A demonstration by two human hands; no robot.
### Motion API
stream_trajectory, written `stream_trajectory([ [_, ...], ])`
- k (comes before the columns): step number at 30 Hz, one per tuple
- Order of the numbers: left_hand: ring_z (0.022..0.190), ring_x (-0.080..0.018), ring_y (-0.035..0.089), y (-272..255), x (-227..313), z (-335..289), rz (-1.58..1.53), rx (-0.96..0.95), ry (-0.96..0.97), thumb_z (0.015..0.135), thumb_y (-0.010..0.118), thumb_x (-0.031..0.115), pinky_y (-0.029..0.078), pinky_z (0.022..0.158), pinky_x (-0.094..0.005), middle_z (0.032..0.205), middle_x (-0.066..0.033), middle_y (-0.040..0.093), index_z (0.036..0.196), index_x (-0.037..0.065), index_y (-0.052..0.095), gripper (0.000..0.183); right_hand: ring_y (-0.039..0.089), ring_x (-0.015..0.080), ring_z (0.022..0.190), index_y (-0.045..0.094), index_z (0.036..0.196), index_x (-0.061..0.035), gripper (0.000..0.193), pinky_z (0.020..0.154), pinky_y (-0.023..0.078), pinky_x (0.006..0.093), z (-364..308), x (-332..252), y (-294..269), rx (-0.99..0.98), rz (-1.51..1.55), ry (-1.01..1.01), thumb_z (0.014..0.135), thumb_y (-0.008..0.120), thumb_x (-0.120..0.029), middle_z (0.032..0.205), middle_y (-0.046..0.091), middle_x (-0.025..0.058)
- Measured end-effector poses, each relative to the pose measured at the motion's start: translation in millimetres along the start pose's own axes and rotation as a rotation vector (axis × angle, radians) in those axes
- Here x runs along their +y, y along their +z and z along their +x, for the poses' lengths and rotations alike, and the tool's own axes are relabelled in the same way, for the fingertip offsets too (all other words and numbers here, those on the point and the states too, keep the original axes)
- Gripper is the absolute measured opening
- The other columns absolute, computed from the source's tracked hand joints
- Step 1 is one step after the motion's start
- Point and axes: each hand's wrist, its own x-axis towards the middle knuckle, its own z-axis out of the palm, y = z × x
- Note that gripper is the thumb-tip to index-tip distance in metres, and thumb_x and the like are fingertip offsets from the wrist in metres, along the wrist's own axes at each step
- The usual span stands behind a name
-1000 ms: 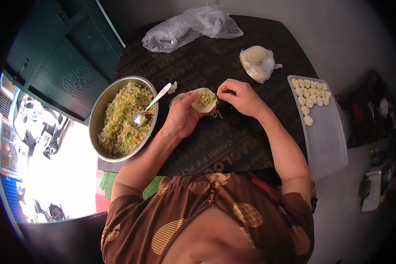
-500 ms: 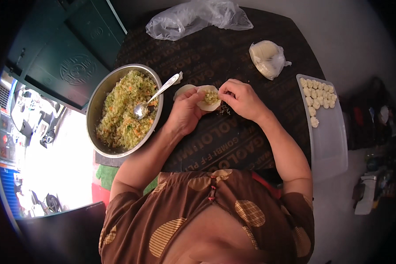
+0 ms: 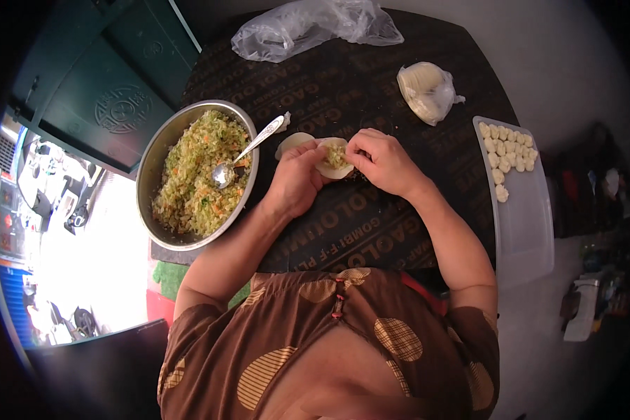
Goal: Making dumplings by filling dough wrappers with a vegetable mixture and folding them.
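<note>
two hands are on one round wrapper (image 3: 334, 172), as i observe remotely from above. the left hand (image 3: 294, 180) is closed on its left side, thumb laid over the upper face; its fingers are mostly hidden below. the right hand (image 3: 383, 162) has thumb and fingertips drawn together, pinching the wrapper's right edge. location of item: between the hands, above the dark table (image 3: 301, 246) with tan lettering. i record the wrapper as thin, pale cream, slightly cupped and open-faced, with a smooth, bare border at its lower side. chopped yellow-green filling (image 3: 337, 155) is heaped in its middle. a second pale disc (image 3: 288, 144) shows just beyond the left hand; whether that hand holds it, i cannot tell. further left, i note a metal bowl (image 3: 152, 182) of chopped green mix (image 3: 199, 175) with orange bits, a spoon (image 3: 260, 138) resting on it, handle over the rim. to the right, a translucent tray (image 3: 525, 231) bears small pale dumplings (image 3: 509, 147) in close rows at its far end. beyond the hands lie a plastic bag (image 3: 438, 105) of stacked discs (image 3: 421, 79) and a crumpled clear bag (image 3: 315, 31).
</note>
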Motion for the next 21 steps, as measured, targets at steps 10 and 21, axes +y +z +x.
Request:
stream_trajectory([
  [10, 0.1, -0.0282, 0.063, 7.4, 5.3, -4.2, -0.042, 0.022, -0.016, 0.096, 0.039, 0.009, 0.053, 0.091, -0.0416, 0.11, -0.0194, 0.06, 0.11, -0.011, 0.052, 0.027, 0.049, 0.012, 0.061, 0.055, 0.078, 0.0019, 0.014, 0.058, 0.042, 0.0277, -0.9, -0.4, -7.5, 0.045, 0.189, 0.133, 0.087, 0.061, -0.007, 0.067, 0.052, 0.0056],
  [21, 0.101, -0.0286, 0.062, 9.3, 8.8, -7.8, -0.06, -0.049, -0.01, 0.095, 0.042, 0.012, 0.052, 0.092, -0.0421, 0.111, -0.0194, 0.059, 0.115, -0.011, 0.051, 0.031, 0.041, 0.0042, 0.057, 0.055, 0.077, -0.0025, 0.013, 0.053, 0.036, 0.022, -1.6, -8.0, -2.3, 0.065, 0.2, 0.249, 0.081, 0.067, -0.004, 0.063, 0.047, -0.0042],
])
